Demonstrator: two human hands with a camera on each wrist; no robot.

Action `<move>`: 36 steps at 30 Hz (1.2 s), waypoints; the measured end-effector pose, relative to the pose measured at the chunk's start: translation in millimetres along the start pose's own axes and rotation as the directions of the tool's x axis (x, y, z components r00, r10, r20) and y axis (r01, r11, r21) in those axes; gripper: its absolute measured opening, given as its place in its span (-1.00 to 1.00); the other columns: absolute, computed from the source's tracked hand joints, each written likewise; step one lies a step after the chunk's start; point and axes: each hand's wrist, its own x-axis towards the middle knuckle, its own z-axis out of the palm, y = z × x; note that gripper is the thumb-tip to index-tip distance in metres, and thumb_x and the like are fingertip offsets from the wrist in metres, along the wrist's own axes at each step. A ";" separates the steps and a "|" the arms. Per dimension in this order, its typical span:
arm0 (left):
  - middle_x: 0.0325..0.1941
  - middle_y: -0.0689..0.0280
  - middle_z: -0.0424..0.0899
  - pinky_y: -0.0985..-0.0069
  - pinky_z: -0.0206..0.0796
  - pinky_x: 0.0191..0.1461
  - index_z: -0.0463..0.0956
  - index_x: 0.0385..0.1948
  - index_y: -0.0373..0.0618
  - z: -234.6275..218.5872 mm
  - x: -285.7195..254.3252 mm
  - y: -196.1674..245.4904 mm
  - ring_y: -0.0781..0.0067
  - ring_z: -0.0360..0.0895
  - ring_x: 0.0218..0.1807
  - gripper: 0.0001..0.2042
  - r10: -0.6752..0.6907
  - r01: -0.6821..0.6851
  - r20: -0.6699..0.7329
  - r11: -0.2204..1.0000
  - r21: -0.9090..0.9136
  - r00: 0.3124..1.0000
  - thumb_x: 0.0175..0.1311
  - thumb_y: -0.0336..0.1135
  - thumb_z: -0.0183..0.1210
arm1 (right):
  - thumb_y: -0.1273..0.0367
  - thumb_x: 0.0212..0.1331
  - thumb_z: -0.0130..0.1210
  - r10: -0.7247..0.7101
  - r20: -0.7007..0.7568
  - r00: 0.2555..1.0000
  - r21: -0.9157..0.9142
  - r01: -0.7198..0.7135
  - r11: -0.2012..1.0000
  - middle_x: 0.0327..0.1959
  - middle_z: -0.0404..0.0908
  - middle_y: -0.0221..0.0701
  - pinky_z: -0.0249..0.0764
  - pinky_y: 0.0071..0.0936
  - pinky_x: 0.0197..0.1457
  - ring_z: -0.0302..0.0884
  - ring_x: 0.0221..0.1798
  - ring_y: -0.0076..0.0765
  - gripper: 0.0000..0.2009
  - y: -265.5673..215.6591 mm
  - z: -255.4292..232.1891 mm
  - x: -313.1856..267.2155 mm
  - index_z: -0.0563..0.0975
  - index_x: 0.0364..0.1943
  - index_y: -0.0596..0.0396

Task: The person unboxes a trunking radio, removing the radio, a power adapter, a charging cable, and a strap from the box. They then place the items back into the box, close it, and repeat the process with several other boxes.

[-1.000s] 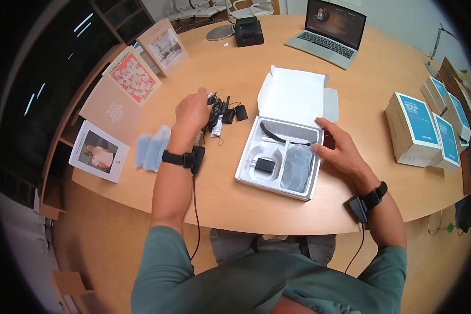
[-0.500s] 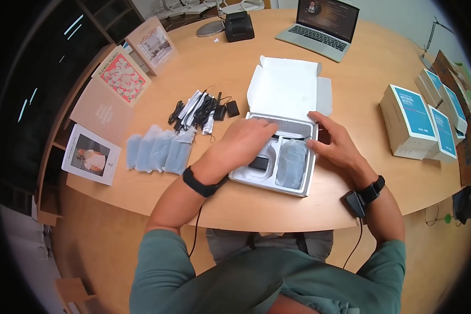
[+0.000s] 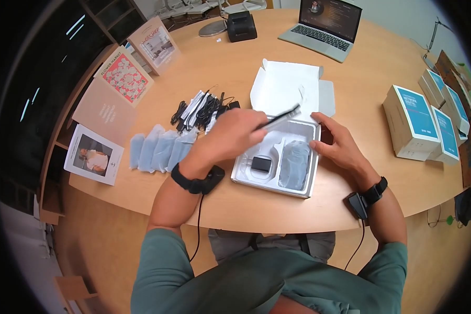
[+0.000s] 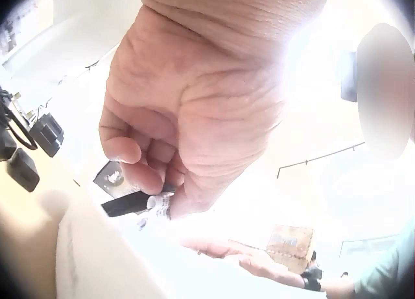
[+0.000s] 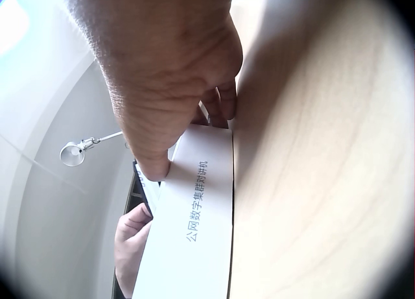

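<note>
My left hand (image 3: 232, 133) pinches a black strap (image 3: 282, 117) in clear wrapping above the open white box (image 3: 269, 187); the left wrist view shows the dark strip (image 4: 127, 204) between thumb and fingers of the hand (image 4: 194, 111). My right hand (image 3: 341, 145) grips the box's right wall, thumb at the rim; in the right wrist view the hand (image 5: 175, 85) holds the printed side (image 5: 194, 202). Inside the box, a black adapter (image 3: 260, 164) sits in the left compartment and a bagged item (image 3: 294, 165) in the right one.
Left of the box lie cables and papers (image 3: 200, 109) and several bagged items (image 3: 159, 146). Books (image 3: 123, 77) stand at the far left. A laptop (image 3: 322, 36) and a black device (image 3: 241, 26) are at the back, blue-white boxes (image 3: 414, 120) at the right.
My left hand went from the cable pile to the box, reached inside, and has now lifted the black strap out above it. The right hand keeps its place on the box.
</note>
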 end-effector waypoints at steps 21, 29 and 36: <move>-0.23 -0.04 0.81 0.00 0.54 -0.01 0.79 -0.21 -0.18 -33.9 -12.6 -94.0 -0.18 0.75 -0.10 -0.74 -0.604 0.628 -0.176 0.727 0.279 0.778 0.44 -0.14 0.33 | 0.22 0.27 0.47 -0.026 -0.009 1.000 -0.037 0.026 0.999 0.19 0.70 -0.07 0.58 -0.29 0.33 0.70 0.20 -0.19 -0.22 6.7 -0.8 1.3 0.43 0.52 0.29; -0.17 0.02 0.85 0.00 0.59 0.07 0.79 -0.17 -0.09 -51.0 -30.0 -130.7 -0.13 0.79 -0.02 -0.74 -0.635 0.704 -0.310 0.593 0.391 0.707 0.45 -0.09 0.31 | 0.22 0.28 0.47 -0.029 -0.009 1.000 -0.039 0.029 0.999 0.18 0.70 -0.07 0.59 -0.28 0.32 0.71 0.17 -0.16 -0.25 4.9 -0.5 0.9 0.44 0.50 0.27; -0.22 0.10 0.85 0.11 0.57 0.00 0.75 -0.15 -0.18 -58.8 -17.6 -46.7 -0.06 0.78 -0.10 -0.82 -0.374 0.376 -0.091 0.926 0.009 0.923 0.39 -0.28 0.39 | 0.23 0.29 0.46 -0.038 -0.011 0.999 -0.048 0.038 0.998 0.11 0.71 -0.11 0.58 -0.31 0.27 0.69 0.12 -0.18 -0.27 7.9 -0.1 -1.5 0.46 0.49 0.25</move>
